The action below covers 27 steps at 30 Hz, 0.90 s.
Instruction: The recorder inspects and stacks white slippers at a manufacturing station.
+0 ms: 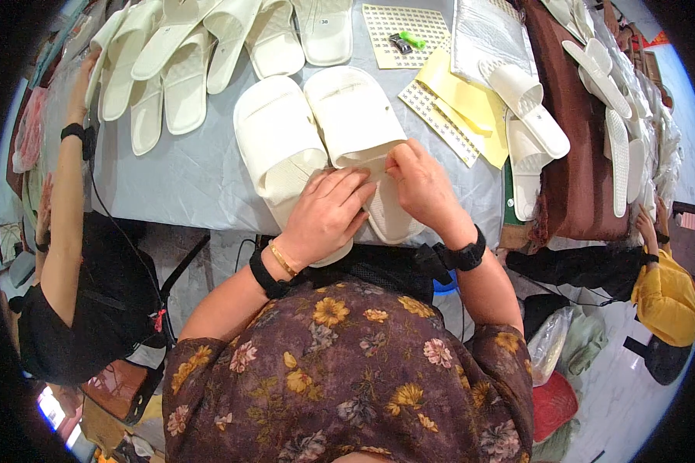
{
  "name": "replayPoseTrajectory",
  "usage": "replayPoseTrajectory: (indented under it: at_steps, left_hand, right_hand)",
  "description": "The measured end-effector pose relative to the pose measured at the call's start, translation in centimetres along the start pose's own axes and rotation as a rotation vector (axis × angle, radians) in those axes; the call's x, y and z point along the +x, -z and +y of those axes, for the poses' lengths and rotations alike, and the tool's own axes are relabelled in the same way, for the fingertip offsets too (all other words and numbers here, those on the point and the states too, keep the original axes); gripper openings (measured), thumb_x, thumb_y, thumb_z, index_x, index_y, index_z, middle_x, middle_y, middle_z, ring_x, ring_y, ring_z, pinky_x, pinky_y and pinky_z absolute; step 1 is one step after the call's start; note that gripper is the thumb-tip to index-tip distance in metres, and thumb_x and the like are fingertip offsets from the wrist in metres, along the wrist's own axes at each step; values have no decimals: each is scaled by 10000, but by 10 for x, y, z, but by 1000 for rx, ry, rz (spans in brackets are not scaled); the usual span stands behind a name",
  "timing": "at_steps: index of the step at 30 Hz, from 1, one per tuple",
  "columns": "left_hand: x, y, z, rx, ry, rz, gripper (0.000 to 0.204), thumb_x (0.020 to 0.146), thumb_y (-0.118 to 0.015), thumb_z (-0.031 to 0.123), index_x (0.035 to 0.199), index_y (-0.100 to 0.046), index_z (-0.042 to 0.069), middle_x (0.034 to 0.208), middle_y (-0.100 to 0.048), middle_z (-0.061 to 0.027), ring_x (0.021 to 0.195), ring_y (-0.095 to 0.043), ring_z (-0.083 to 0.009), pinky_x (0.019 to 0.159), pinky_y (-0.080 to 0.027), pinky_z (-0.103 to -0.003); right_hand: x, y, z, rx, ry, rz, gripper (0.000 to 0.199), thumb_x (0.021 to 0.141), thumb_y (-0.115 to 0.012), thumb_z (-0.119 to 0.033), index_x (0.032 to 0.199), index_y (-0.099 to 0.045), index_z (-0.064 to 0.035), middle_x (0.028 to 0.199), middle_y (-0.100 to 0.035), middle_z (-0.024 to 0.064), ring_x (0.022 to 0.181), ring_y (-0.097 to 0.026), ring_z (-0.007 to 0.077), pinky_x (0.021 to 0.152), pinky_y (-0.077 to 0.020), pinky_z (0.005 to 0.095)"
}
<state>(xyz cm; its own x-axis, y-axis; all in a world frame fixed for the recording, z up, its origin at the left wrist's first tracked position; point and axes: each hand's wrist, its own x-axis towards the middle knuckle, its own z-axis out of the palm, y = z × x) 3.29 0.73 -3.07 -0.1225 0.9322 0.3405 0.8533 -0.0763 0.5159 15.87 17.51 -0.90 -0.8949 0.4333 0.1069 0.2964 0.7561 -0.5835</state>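
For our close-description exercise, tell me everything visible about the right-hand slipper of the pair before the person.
The slipper is off-white, open at toe and heel, with a broad strap over a textured-looking footbed; it looks like rubber or foam. It lies sole down on the grey table, toe pointing away from the person, heel near the edge, beside its matching slipper. The left hand reaches onto its inner side; the right hand is at the strap's rear edge. The hands partly hide the footbed.

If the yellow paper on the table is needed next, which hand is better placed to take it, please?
Probably the right hand: it is nearer to the yellow paper, while the left hand lies farther left, over the white slippers.
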Motion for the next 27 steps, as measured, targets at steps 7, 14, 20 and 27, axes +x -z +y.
replayPoseTrajectory:
  at_steps: [7, 14, 20, 27]
  left_hand:
    - [-1, 0, 0, 6, 1, 4, 435, 791, -717, 122, 1206, -609, 48, 1275, -573, -109, 1209, -525, -286, 1024, -405, -420]
    - [-1, -1, 0, 7, -1, 3, 434, 800, -711, 130, 1214, -609, 49, 1270, -574, -109, 1211, -526, -281, 1028, -400, -421]
    - [1, -1, 0, 13, -3, 7, 453, 786, -716, 124, 1219, -605, 49, 1269, -573, -110, 1210, -526, -280, 1031, -396, -426]
    - [-1, -2, 0, 14, 6, 5, 450, 786, -715, 125, 1216, -604, 49, 1276, -571, -109, 1214, -521, -282, 1042, -387, -433]
  right_hand:
    - [-4, 13, 0, 37, 24, -119, 83, 825, -563, -9, 903, -551, -35, 905, -579, 173, 866, -586, 399, 732, -480, 464]
    - [2, 10, -3, -158, 72, -201, 74, 814, -576, -20, 885, -557, -32, 872, -579, 157, 848, -601, 372, 729, -491, 454]
    - [4, 8, -6, -212, 71, -195, 73, 824, -567, -30, 887, -530, -35, 868, -579, 158, 838, -604, 370, 721, -491, 461]
    - [-1, 5, -7, -19, -28, -30, 114, 851, -623, -65, 919, -542, -22, 883, -596, 162, 826, -600, 382, 699, -483, 446]
